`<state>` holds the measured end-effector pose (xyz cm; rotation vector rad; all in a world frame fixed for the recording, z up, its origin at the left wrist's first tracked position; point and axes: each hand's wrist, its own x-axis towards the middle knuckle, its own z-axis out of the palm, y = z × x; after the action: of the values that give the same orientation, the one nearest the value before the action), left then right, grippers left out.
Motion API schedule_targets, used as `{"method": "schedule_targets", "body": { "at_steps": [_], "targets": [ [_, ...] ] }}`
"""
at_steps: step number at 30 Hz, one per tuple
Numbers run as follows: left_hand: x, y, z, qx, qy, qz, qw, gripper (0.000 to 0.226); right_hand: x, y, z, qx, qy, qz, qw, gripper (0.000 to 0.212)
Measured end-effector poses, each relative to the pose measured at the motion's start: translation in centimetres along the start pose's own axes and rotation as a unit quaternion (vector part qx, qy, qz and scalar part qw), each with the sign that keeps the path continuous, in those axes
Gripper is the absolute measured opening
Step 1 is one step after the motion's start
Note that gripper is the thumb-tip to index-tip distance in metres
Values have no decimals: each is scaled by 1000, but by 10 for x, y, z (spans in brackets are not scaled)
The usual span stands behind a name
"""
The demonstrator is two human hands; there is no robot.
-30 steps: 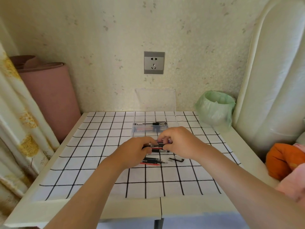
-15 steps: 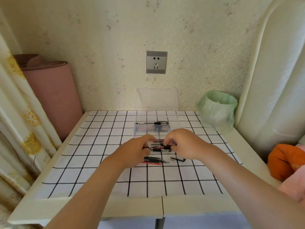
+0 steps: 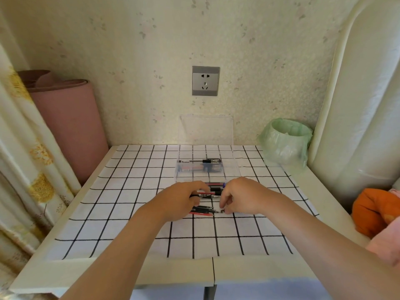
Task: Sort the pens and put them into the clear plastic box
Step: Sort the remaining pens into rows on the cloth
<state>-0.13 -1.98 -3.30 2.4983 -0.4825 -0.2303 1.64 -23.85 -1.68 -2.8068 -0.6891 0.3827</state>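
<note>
Against the papered wall (image 3: 151,50), gridded tablecloth (image 3: 129,191), pens (image 3: 202,210), clear plastic box (image 3: 229,169)

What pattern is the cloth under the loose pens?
The cloth is white with a black grid; the head view shows it.
</note>
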Motion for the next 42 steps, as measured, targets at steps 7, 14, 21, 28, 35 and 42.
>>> {"method": "schedule_targets", "body": {
  "at_steps": [7, 14, 21, 28, 35, 42],
  "targets": [
    [-1, -2, 0, -10, 2, -6, 1000, 20, 0, 0, 5, 36, -1, -18, 999, 16],
    [0, -2, 0, -17, 7, -10, 1000, 17, 2, -1, 4, 122, 93, -4, 988, 10],
    [0, 0, -1, -19, 7, -11, 1000, 17, 3, -6, 4, 120, 108, 5, 987, 11],
    [-1, -2, 1, -7, -8, -15, 1000, 17, 2, -4, 3, 41, 88, 29, 995, 13],
    [1, -1, 0, -25, 9, -5, 1000, 16, 6, -10, 4, 194, 118, 10, 974, 9],
    [1, 0, 0, -53, 12, -5, 999, 17, 5, -15, 4, 230, 123, -1, 965, 11]
  ]
}}
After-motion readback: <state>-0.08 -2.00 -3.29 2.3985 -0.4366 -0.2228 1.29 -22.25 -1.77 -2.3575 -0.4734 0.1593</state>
